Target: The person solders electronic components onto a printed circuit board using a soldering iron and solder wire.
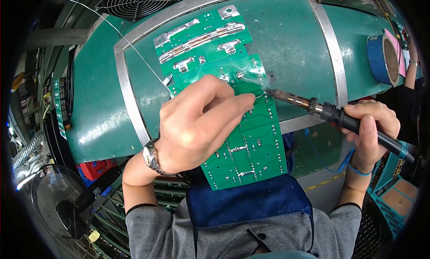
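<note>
A long green circuit board [255, 147] lies tilted in front of me, solder side up, with thick silvery solder strips at its far end. My left hand [197, 120] is above the board, fingers pinched on a thin solder wire [260, 96]. My right hand [374, 127] grips the black handle of a soldering iron [333, 113]. The iron's tip meets the wire's end near the board's right edge, and faint smoke rises there. The board's near end is over my blue apron [251, 200]. Part of the board is hidden under my left hand.
Metal strips [333, 57] frame the green tabletop [286, 17]. A round fan grille [139, 3] stands at the back left, and a long pale wire [118, 32] slants toward the board. On the right is a blue roll [380, 59]. Another fan [58, 198] is at lower left.
</note>
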`<state>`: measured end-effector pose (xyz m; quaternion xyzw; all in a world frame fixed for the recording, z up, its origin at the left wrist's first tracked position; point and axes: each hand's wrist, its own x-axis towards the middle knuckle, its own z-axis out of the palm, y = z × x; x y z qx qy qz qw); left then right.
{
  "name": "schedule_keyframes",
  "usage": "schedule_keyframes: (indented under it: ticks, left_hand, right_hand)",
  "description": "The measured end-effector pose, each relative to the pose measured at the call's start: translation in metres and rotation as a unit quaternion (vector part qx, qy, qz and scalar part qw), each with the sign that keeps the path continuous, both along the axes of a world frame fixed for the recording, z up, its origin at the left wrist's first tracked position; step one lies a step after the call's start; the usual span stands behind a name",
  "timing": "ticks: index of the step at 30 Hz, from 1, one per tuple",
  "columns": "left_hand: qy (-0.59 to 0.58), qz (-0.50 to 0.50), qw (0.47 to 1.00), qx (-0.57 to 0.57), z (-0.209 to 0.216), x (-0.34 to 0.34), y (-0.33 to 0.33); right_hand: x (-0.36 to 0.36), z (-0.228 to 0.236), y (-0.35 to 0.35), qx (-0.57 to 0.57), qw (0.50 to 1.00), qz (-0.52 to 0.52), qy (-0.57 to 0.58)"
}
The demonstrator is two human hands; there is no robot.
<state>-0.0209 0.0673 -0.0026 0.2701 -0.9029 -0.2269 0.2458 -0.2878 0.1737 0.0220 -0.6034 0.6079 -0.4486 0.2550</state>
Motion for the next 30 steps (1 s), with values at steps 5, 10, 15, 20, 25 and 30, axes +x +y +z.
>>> schedule_keyframes:
  ticks: [5, 10, 15, 20, 25, 30]
  left_hand:
    - [-0.014, -0.001, 1.0, -0.006, 0.0, -0.002, 0.001]
    - [-0.035, 0.014, 0.999, 0.002, 0.004, -0.003, 0.005]
    - [-0.028, 0.009, 0.999, -0.012, 0.0, -0.007, 0.008]
    - [-0.02, 0.029, 0.999, 0.0, 0.006, -0.008, 0.012]
    - [-0.026, -0.004, 1.0, -0.008, 0.006, -0.005, 0.019]
    - [-0.038, -0.033, 0.998, -0.041, 0.001, -0.006, 0.02]
  right_hand:
    - [0.0, -0.003, 0.0, -0.017, 0.999, 0.033, 0.01]
    - [0.0, -0.003, 0.001, -0.01, 0.999, 0.031, 0.015]
    - [0.001, -0.005, 0.003, -0.016, 0.999, 0.026, 0.01]
    - [-0.004, -0.001, 0.009, 0.006, 1.0, 0.027, -0.009]
    - [-0.009, -0.001, 0.017, -0.003, 0.999, 0.049, -0.002]
    - [-0.007, -0.005, 0.017, -0.028, 0.996, 0.079, 0.023]
